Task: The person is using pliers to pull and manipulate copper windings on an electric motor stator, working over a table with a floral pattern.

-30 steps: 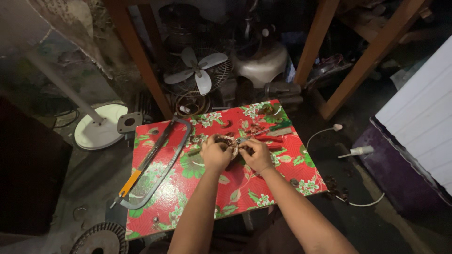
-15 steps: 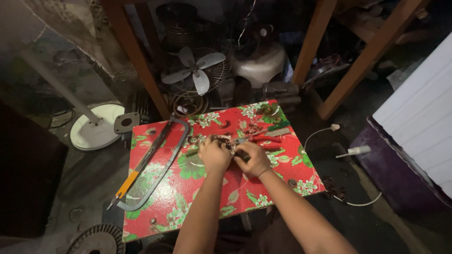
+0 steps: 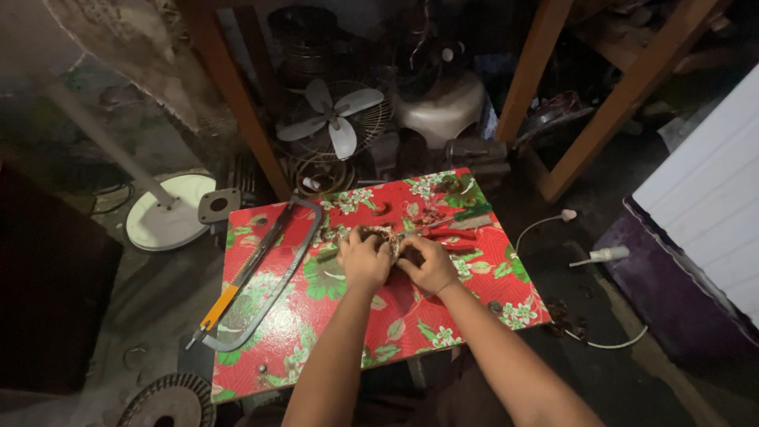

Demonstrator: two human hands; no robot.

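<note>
Hacksaw (image 3: pixel 261 281) is lying diagonally on the left part of the red floral counter (image 3: pixel 466 316). Left hand (image 3: pixel 364 261) and right hand (image 3: pixel 431 265) are meeting at mid-counter, both closing around a small brownish part (image 3: pixel 387 236) between their fingertips; what it is cannot be told. Red-handled pliers (image 3: pixel 451 232) are resting just right of the hands. Fan (image 3: pixel 336 126) is standing beyond the counter.
</note>
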